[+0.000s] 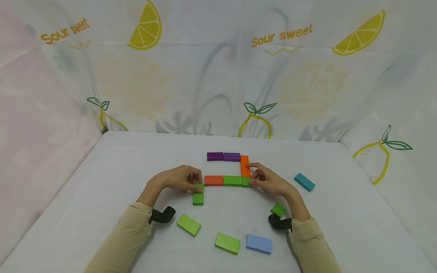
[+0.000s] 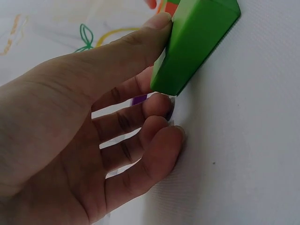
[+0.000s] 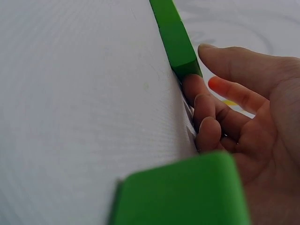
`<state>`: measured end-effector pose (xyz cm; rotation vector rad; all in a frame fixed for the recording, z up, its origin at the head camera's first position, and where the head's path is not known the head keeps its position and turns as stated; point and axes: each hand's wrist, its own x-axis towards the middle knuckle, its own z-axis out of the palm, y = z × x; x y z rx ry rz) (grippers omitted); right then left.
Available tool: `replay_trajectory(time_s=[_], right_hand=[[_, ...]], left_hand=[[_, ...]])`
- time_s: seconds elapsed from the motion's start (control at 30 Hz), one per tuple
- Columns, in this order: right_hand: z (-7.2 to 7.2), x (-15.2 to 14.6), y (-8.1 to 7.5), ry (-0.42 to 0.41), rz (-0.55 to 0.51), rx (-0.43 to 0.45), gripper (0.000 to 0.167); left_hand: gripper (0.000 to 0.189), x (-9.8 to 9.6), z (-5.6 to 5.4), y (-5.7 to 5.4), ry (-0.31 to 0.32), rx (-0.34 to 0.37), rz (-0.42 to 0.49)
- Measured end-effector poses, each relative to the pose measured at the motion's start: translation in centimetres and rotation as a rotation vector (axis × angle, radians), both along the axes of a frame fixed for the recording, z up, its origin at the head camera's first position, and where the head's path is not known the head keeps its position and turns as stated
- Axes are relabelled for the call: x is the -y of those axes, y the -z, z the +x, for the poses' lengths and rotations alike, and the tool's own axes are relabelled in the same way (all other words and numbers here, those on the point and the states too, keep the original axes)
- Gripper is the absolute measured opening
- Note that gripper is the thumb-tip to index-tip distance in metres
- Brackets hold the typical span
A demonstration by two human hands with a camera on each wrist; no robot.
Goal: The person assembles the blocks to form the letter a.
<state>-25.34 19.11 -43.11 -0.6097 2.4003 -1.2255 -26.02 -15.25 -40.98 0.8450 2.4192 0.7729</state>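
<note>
One lemon-print cloth [image 1: 218, 76]: hangs beyond both hands, bearing lemon slices and the words "Sour sweet".
White counter [image 1: 157, 151]: spreads beneath the hands and every block.
Beige sleeves [image 1: 119, 239]: cover both forearms, on the near side of the hands.
Left hand [image 1: 181, 179]: pinches a held green block [image 1: 198, 197] between thumb and finger, low over the counter.
Right hand [image 1: 269, 180]: grasps nothing; fingers loosely bent, the index fingertip touching an orange block [image 1: 244, 167], another fingertip meeting the end of a small green end block [image 1: 246, 182].
Black wrist mounts [image 1: 163, 215]: one at each wrist.
Lime blocks [image 1: 189, 225]: two, nearer the person than the left hand, the second lying further right.
Blue block [image 1: 258, 243]: beside the second lime one, nearer the person than the right hand.
Teal block [image 1: 304, 182]: alone, right of the right hand.
Row between the hands: red-orange block [image 1: 213, 181], long green block [image 1: 232, 181], then the small green end piece.
Purple blocks [image 1: 223, 156]: end to end, beyond the hands, reaching the orange one's far end.
Loose small green block [image 1: 278, 209]: just beside the right wrist.
</note>
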Motion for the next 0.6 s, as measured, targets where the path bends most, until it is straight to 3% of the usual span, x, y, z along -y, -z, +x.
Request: replay_trajectory(time_s=[0.6], right_hand=[[0.13,0.04,-0.23,0.003,-0.007,0.013,0.054]], left_hand=[[0.021,-0.19,0.26,-0.18,0.003,-0.027,0.005]])
